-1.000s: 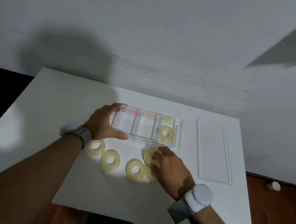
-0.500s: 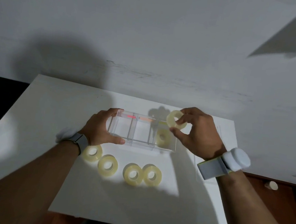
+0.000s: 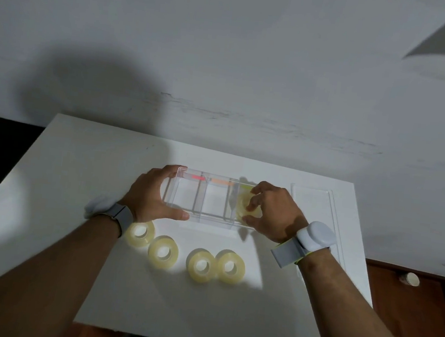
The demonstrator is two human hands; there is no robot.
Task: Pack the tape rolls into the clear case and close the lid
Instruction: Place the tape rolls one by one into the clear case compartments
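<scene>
The clear case (image 3: 213,203) with three compartments lies on the white table. My left hand (image 3: 149,196) grips its left end. My right hand (image 3: 271,212) reaches into the right compartment, fingers closed on a yellowish tape roll (image 3: 244,206) that sits on or just above another roll there; the lower roll is mostly hidden. Several more tape rolls lie in a row in front of the case: one (image 3: 140,232) by my left wrist, one (image 3: 163,251), then a touching pair (image 3: 201,265) (image 3: 229,265). The clear lid (image 3: 319,206) lies flat to the right of the case.
The white table (image 3: 77,180) ends at a grey wall behind and at a dark drop on the left. Wooden floor shows at the right with a small round object (image 3: 410,278) on it. Both wrists wear bands.
My right hand picked a roll from the row, lifted it over the case, and has now lowered it into the right compartment. My left hand kept its hold on the case.
</scene>
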